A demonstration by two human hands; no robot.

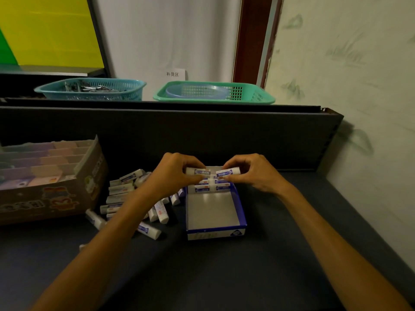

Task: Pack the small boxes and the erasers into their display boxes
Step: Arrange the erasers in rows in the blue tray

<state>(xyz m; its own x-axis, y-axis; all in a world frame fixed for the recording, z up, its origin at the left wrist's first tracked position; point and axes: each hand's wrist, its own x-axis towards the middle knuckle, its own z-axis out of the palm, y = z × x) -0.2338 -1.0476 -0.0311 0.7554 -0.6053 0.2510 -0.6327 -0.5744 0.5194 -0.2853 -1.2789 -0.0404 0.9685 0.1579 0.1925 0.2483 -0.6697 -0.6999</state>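
A blue and white display box lies open on the dark shelf, with a few white erasers stacked at its far end and its near floor bare. Over that far end, my left hand pinches one white eraser with a blue sleeve. My right hand pinches another such eraser, end to end with the first. Several loose erasers lie in a heap left of the box.
A cardboard display box with pastel small boxes in rows stands at the left. Behind a dark divider panel sit a teal basket and a green basket. A wall closes the right side.
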